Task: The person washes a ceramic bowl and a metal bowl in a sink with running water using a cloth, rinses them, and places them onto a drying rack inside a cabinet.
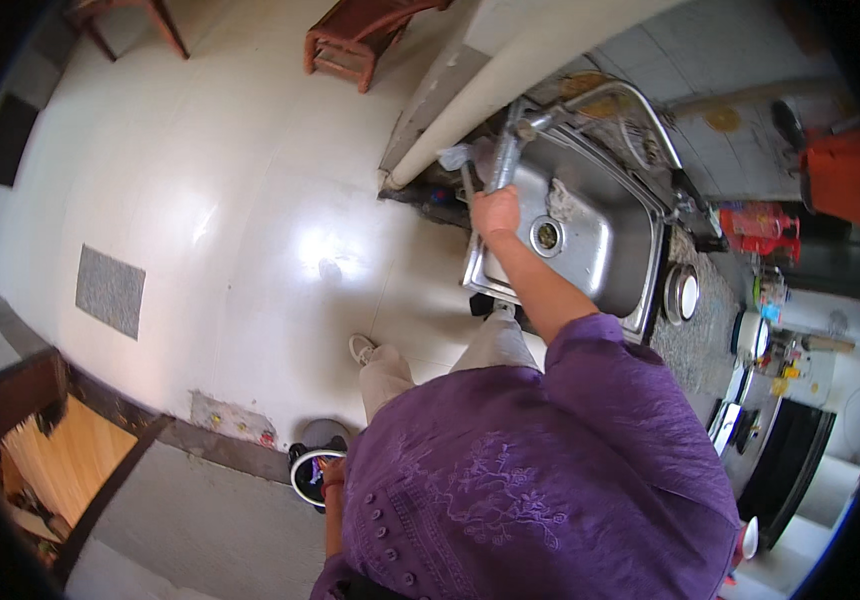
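My right hand (496, 210) reaches across to the front edge of a stainless steel sink (587, 281), with its fingers curled over the rim. A crumpled greyish cloth or rag (561, 201) lies in the basin, beside a drain strainer (547, 236) with scraps in it. Behind the hand a curved metal tap (613, 88) arches over the sink. Low at my left side, my left hand (333, 472) is at a white-rimmed bucket (298, 491) with purple and dark contents. My shirt hides part of that hand and its grip is unclear.
A pale pipe (460, 112) rises beside the sink. The counter (689, 345) bears a round metal container (681, 294) and, further along, a stove (752, 427). Red wooden furniture (355, 49) stands on the tiled floor (250, 165). A low grey wall (204, 510) runs at lower left.
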Demonstrator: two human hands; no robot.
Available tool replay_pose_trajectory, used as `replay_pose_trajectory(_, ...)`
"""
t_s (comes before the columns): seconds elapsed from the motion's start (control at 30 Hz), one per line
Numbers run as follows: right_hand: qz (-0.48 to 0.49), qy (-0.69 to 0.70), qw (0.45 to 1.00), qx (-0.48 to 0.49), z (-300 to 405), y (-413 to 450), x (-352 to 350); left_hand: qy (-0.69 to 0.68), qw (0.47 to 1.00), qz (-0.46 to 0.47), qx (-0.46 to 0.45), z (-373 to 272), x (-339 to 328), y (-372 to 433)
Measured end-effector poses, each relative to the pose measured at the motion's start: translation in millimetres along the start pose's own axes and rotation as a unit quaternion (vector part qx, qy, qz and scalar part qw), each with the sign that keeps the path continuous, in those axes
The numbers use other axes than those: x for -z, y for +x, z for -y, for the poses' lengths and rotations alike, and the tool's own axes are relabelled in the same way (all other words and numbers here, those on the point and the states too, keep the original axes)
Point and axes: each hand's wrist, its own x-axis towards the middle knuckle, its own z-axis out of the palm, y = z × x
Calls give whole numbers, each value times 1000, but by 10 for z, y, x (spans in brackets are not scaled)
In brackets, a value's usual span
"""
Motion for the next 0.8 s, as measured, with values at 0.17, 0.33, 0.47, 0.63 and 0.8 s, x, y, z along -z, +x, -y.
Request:
replay_pose_trajectory(0.17,27,28,998,-39,77,-25,39,124,992,-4,-29,-44,384,101)
replay_pose_trajectory(0.33,147,153,977,20,-50,-91,298,343,897,-168,-222,-98,1490,546)
replay_pose_trajectory(0.47,397,386,831,46,-1206,201,145,-308,907,-259,-122,-2347,2715,-125)
replay_pose_trajectory(0.63,224,130,963,77,-2600,702,-93,-375,852,-239,-276,-4215,2946,-1054)
replay_pose_trajectory(0.8,202,51,977,-40,-2998,1200,69,-348,863,-117,-347,-5439,2416,-1509)
